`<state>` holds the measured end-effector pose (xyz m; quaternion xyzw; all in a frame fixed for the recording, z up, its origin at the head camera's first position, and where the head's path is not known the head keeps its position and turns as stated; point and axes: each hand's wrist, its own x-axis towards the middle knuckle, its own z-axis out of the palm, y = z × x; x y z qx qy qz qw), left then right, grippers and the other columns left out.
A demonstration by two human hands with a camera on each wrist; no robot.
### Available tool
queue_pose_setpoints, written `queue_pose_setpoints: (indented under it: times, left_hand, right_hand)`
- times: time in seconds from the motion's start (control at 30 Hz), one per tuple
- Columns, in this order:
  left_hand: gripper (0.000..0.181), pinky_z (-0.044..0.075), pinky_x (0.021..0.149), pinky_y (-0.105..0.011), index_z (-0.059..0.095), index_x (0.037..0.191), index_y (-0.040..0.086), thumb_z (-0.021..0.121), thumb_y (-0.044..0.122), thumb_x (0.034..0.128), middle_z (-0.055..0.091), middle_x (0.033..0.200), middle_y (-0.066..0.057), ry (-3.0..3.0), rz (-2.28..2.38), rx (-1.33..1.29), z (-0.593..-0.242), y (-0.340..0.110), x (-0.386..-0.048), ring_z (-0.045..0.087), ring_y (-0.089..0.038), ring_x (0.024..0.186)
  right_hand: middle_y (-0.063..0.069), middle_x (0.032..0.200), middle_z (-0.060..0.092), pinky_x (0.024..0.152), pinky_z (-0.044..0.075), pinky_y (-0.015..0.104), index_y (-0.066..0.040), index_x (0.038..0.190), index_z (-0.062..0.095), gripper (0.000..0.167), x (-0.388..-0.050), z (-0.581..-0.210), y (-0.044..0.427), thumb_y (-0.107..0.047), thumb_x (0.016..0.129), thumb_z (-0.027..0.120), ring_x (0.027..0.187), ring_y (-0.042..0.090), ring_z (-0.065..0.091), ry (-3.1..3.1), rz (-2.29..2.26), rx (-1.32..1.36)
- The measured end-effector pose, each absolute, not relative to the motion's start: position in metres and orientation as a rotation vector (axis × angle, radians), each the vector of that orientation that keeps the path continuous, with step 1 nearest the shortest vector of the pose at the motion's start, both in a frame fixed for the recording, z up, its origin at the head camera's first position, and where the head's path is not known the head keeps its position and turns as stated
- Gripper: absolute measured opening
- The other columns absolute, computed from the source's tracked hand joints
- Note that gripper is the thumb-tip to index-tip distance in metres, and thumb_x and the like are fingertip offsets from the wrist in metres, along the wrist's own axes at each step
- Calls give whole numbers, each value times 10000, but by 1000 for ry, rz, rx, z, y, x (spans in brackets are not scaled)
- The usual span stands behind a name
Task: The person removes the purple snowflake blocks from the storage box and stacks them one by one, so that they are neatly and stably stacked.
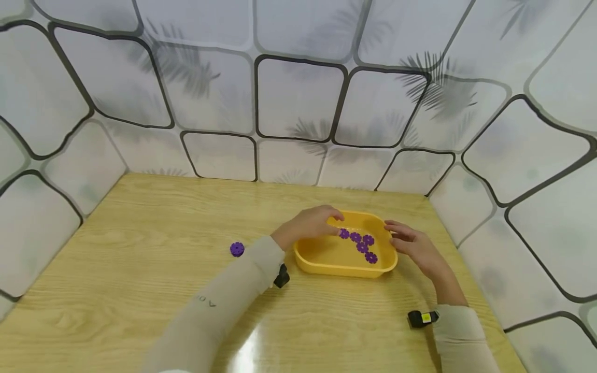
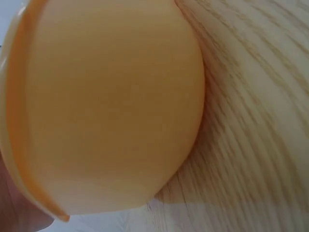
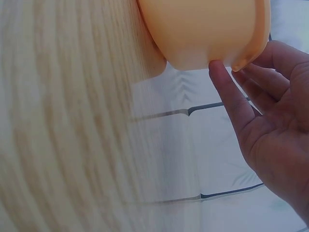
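yellow tray [image 1: 322,254] on the pale wood tabletop [image 1: 186,217], right of centre and upright, raised sides all round. inside: five notched purple discs [image 1: 362,247], scattered in a loose cluster toward the right half. another purple disc [image 1: 237,249] on the tabletop, left of the tray, apart from it and just beyond the left forearm.

left grip (bare hand) [image 1: 314,223] reaches over the tray's left end, a gap between thumb and fingers, nothing clasped; thumb tip at the leftmost disc in the tray, contact unclear. right grip (bare hand) [image 1: 417,248] pinches the tray at its right end, thumb on the outer side, fingers at the rim.

both arms in pale sleeves [image 1: 224,305]. small black camera [image 1: 422,318] at the right wrist, another dark device [image 1: 282,277] by the left. behind: pale wall covering [image 1: 298,98], dark rounded outlines, grey leaf prints.
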<state>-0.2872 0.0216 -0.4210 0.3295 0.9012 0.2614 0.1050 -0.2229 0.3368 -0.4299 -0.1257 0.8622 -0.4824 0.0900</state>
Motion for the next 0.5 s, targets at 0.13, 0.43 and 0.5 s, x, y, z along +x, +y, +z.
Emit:
queue_pose_setpoints:
  times: [0.13,0.43,0.5]
  left_hand:
    - [442,448,1075,-349,596,1395,201,655,336,979,618,1382,29,2631,763,932,-423,33,-289,564,-168,1288]
    - [430,427,1103,-330,608,1398,207,665,296,981,613,1414,37,2665,566,949,-432,45,-283,568,-163,1300]
    - [424,428,1100,-320,618,1388,207,676,291,976,617,1407,37,2661,572,944,-434,46,-282,571,-156,1293]
  right_hand:
    - [129,1638,308,949,502,183,-27,1489,473,504,-222,-429,338,-245,1045,567,1413,399,402,2554,-1452,-372]
    - [134,1640,302,972,500,212,-24,1486,476,507,-223,-431,337,-253,1043,571,1420,399,398,2540,-1453,-392]
    - [137,1637,306,964,503,208,-18,1481,480,503,-223,-431,338,-246,1042,572,1414,403,404,2546,-1452,-391]
